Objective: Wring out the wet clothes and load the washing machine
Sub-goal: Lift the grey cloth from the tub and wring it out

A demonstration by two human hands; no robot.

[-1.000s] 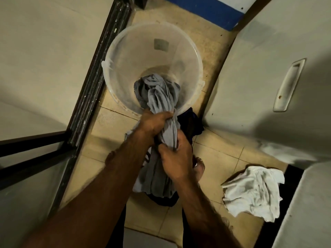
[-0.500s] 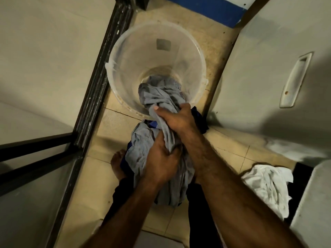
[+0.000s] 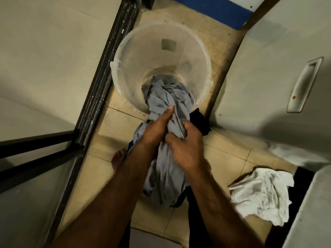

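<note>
step: wringing, mid-task
left hand: grip clenched on the grey garment, centre of frame
right hand: grip clenched on the same garment, just beside the left
garment: top end trails into the clear bucket, upper centre; rest hangs below the hands
done: white cloth lies on the floor, lower right, maybe already wrung
left: finish wringing, then load; washing machine not clearly identifiable
</note>
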